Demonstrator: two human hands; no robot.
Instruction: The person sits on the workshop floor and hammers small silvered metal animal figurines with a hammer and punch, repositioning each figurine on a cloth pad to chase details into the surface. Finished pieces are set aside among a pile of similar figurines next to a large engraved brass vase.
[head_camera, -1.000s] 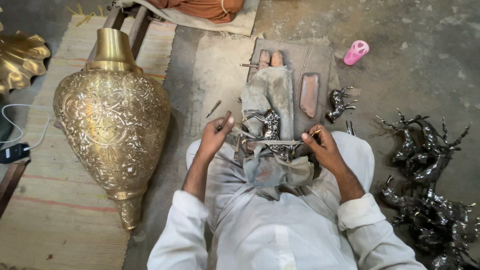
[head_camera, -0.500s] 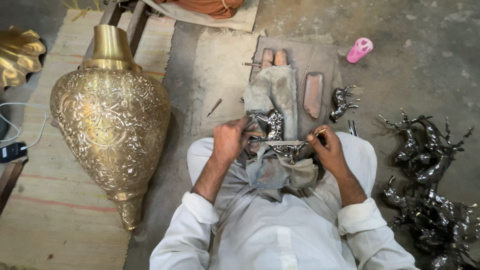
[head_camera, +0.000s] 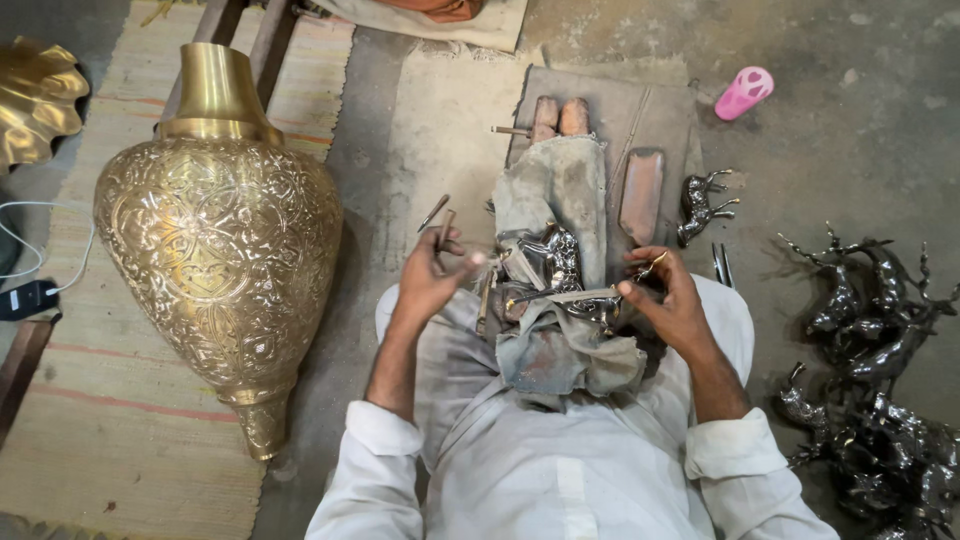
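I sit on the floor in white clothes, a grey cloth spread over my legs. On it lies a shiny silver metal animal figure. My left hand is raised just left of the figure and pinches a thin metal punch between thumb and fingers. My right hand rests at the figure's right side, gripping a flat metal file that lies across the figure toward the left.
A large engraved brass vase lies on a woven mat at my left. Another thin tool lies on the floor beside it. A small dark deer figure, a brown stone and a pink spool lie ahead; a heap of dark deer figures sits right.
My left hand has left the figure, moved out to the left and now holds a thin punch. My right hand has stayed at the figure's right side.
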